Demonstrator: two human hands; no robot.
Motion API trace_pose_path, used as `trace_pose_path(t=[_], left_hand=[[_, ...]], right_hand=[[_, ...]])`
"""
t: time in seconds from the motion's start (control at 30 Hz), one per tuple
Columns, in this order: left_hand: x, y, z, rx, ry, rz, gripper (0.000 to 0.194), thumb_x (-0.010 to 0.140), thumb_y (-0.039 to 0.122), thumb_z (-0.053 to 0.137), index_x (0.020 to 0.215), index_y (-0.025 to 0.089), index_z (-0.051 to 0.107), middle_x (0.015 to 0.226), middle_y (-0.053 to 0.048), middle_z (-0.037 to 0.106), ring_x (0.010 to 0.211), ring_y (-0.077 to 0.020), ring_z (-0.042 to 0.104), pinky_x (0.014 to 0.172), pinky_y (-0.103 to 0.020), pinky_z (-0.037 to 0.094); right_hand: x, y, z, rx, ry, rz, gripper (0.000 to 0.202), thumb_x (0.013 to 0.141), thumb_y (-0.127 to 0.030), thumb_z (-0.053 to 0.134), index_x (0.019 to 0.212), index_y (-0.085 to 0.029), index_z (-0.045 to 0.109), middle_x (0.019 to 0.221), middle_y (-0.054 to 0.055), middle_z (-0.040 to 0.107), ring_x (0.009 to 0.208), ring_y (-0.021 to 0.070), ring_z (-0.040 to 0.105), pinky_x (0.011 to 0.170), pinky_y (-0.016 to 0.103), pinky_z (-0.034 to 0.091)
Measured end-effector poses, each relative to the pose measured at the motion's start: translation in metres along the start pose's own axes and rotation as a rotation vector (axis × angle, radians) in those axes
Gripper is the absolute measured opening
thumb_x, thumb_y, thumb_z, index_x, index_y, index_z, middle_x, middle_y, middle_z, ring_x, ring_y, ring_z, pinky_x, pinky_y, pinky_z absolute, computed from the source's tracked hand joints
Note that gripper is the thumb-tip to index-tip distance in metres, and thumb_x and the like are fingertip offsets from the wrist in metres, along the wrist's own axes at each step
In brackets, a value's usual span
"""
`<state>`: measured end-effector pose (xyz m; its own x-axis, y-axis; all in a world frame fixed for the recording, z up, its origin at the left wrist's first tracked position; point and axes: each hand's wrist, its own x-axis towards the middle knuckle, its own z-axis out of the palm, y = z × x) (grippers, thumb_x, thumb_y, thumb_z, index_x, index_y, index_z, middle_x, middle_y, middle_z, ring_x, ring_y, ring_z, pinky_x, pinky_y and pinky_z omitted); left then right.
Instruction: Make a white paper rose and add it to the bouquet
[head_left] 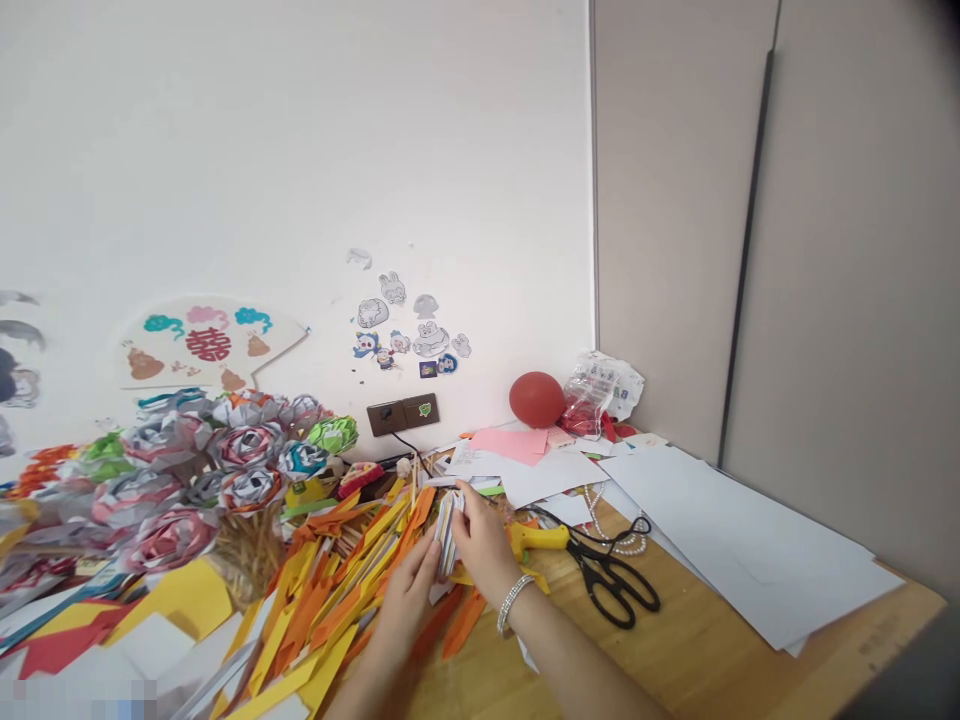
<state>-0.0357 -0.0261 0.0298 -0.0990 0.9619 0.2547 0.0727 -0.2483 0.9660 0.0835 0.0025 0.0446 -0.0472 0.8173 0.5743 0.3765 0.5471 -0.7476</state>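
A small bundle of folded paper strips (pixel 448 532), white with coloured edges, is held upright between my two hands. My left hand (pixel 415 578) pinches it from the lower left. On its right side, my right hand (pixel 478 538) wraps its fingers round it; a beaded bracelet circles that wrist. Orange and yellow paper strips (pixel 330 580) lie in a heap beside and under my left hand. Just right of my right hand rest a yellow-handled tool (pixel 541 538) with a black cord and black-handled scissors (pixel 616 588).
Paper flowers (pixel 176 475) crowd the left side. White sheets (pixel 750 530) cover the right of the wooden table (pixel 480 685). At the back are a red balloon (pixel 537 399), a plastic bag (pixel 600 390), pink paper (pixel 513 445) and a wall socket (pixel 403 413).
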Motion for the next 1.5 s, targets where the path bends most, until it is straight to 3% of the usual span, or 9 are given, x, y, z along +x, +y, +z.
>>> trace_pose_path(t=[0.07, 0.2, 0.33, 0.53, 0.9, 1.03, 1.2, 1.37, 1.5], left_hand=[[0.0, 0.01, 0.0, -0.003, 0.031, -0.008, 0.043, 0.059, 0.051, 0.068, 0.082, 0.016, 0.072, 0.094, -0.01, 0.071, 0.091, -0.0272, 0.06, 0.074, -0.03, 0.049], [-0.002, 0.024, 0.001, -0.098, 0.104, -0.125, 0.04, 0.044, 0.047, 0.077, 0.069, 0.015, 0.073, 0.071, -0.006, 0.073, 0.074, -0.0252, 0.063, 0.066, -0.032, 0.051], [0.0, 0.02, 0.0, -0.091, 0.131, -0.15, 0.04, 0.041, 0.044, 0.079, 0.069, 0.015, 0.074, 0.069, -0.005, 0.073, 0.069, -0.0214, 0.063, 0.066, -0.029, 0.051], [0.001, 0.009, -0.002, 0.01, 0.08, -0.103, 0.049, 0.048, 0.052, 0.073, 0.081, 0.014, 0.074, 0.083, -0.008, 0.074, 0.076, -0.0245, 0.065, 0.068, -0.031, 0.052], [0.001, 0.01, -0.001, 0.177, 0.05, 0.022, 0.046, 0.053, 0.053, 0.069, 0.081, 0.016, 0.073, 0.085, -0.008, 0.074, 0.08, -0.0261, 0.067, 0.067, -0.031, 0.054], [0.0, 0.012, 0.001, 0.181, 0.078, 0.033, 0.043, 0.055, 0.051, 0.069, 0.081, 0.016, 0.073, 0.086, -0.008, 0.074, 0.08, -0.0261, 0.067, 0.068, -0.031, 0.054], [0.002, 0.009, -0.002, 0.145, 0.072, 0.009, 0.044, 0.057, 0.046, 0.069, 0.088, 0.015, 0.072, 0.091, -0.008, 0.073, 0.084, -0.0249, 0.066, 0.07, -0.03, 0.053], [0.004, 0.006, -0.007, 0.155, 0.082, 0.0, 0.044, 0.058, 0.046, 0.068, 0.087, 0.013, 0.072, 0.083, -0.008, 0.074, 0.074, -0.0229, 0.065, 0.064, -0.028, 0.052], [0.003, 0.012, -0.007, 0.167, 0.048, 0.0, 0.041, 0.055, 0.047, 0.07, 0.079, 0.014, 0.073, 0.078, -0.007, 0.074, 0.073, -0.023, 0.064, 0.066, -0.029, 0.051]], right_hand=[[0.0, 0.0, 0.0, -0.011, -0.02, 0.005, 0.043, 0.081, -0.012, 0.037, 0.124, -0.014, 0.046, 0.108, 0.012, 0.062, 0.099, 0.0219, 0.057, 0.084, 0.035, 0.045], [-0.002, -0.003, 0.001, -0.042, -0.073, 0.01, 0.044, 0.082, -0.012, 0.037, 0.125, -0.013, 0.045, 0.101, 0.012, 0.064, 0.093, 0.0228, 0.059, 0.081, 0.036, 0.046], [-0.004, -0.003, 0.003, -0.051, -0.086, 0.048, 0.044, 0.082, -0.012, 0.037, 0.125, -0.012, 0.044, 0.105, 0.013, 0.063, 0.094, 0.0234, 0.058, 0.081, 0.036, 0.046], [-0.007, -0.004, 0.003, -0.02, -0.128, 0.052, 0.045, 0.085, -0.016, 0.037, 0.13, -0.017, 0.039, 0.115, 0.01, 0.059, 0.102, 0.021, 0.056, 0.085, 0.034, 0.043], [-0.003, -0.002, 0.001, 0.088, -0.174, 0.108, 0.047, 0.086, -0.018, 0.038, 0.133, -0.015, 0.037, 0.123, 0.012, 0.054, 0.111, 0.0202, 0.051, 0.092, 0.033, 0.04], [-0.002, -0.001, 0.003, 0.09, -0.191, 0.138, 0.044, 0.089, -0.02, 0.033, 0.131, -0.014, 0.04, 0.114, 0.013, 0.06, 0.109, 0.0207, 0.053, 0.089, 0.033, 0.041], [-0.004, -0.003, 0.004, 0.109, -0.14, 0.099, 0.04, 0.089, -0.02, 0.034, 0.126, -0.014, 0.047, 0.118, 0.013, 0.057, 0.11, 0.0206, 0.052, 0.091, 0.033, 0.04], [-0.003, 0.0, 0.004, 0.171, -0.097, 0.065, 0.031, 0.085, -0.019, 0.04, 0.113, -0.019, 0.054, 0.105, 0.008, 0.062, 0.097, 0.0206, 0.056, 0.083, 0.034, 0.043], [0.004, 0.011, 0.004, 0.451, -0.223, 0.228, 0.017, 0.082, -0.022, 0.045, 0.096, -0.018, 0.054, 0.07, 0.0, 0.057, 0.057, 0.0123, 0.054, 0.053, 0.024, 0.044]])
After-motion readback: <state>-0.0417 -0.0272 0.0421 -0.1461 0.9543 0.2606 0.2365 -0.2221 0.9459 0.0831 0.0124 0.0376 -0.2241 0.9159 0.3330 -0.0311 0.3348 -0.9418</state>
